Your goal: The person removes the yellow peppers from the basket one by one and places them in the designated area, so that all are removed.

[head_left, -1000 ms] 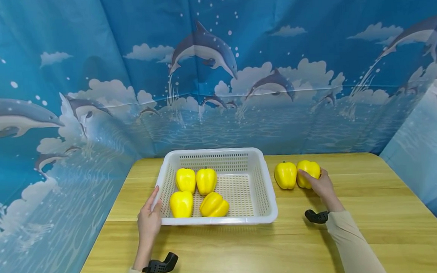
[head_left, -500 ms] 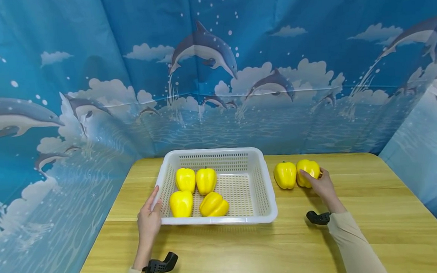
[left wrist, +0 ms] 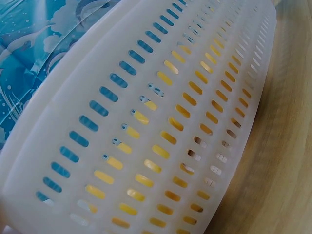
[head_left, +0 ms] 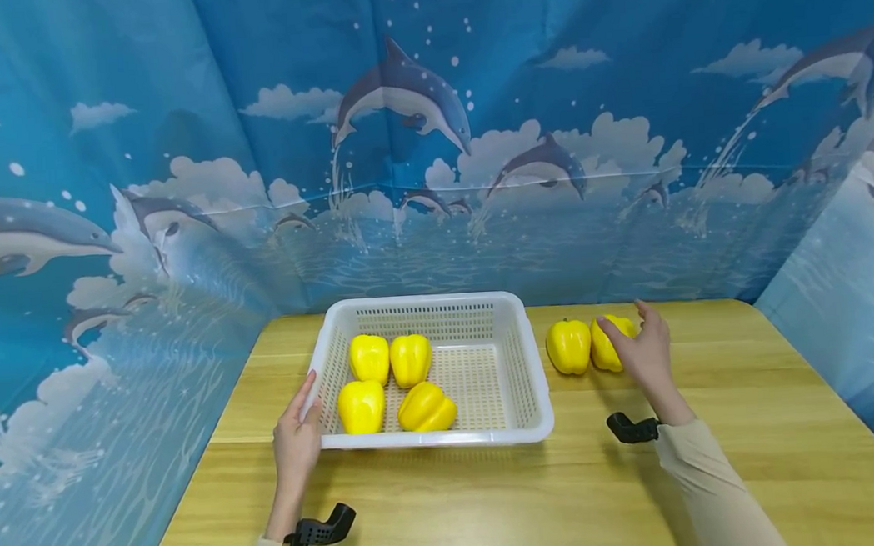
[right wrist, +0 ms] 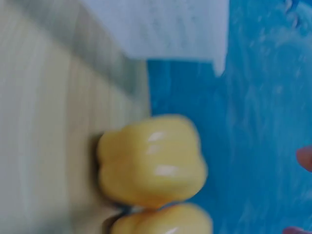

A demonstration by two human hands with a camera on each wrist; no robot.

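My left hand [head_left: 297, 438] lies against the left side of a white plastic basket [head_left: 438, 439], its fingers straight and touching the rim near the front corner. In the left wrist view the slotted basket wall [left wrist: 161, 117] fills most of the picture. Several yellow bell peppers [head_left: 411, 360] are inside the basket, one tipped on its side. My right hand [head_left: 646, 355] hovers at the rightmost yellow bell pepper [head_left: 608, 348], thumb and fingers spread and apart from it. Another bell pepper [head_left: 568, 347] stands just left of that one; two peppers [right wrist: 156, 163] show blurred in the right wrist view.
The wooden table [head_left: 496, 503] reaches back to a blue dolphin-print curtain [head_left: 435, 248], which also runs along both sides. A black wrist mount [head_left: 322, 529] sits on the left arm, and a similar mount [head_left: 631, 428] on the right.
My right hand has let go of the rightmost bell pepper and lifted, with its fingers opened wider. The left hand and the basket have stayed in place.
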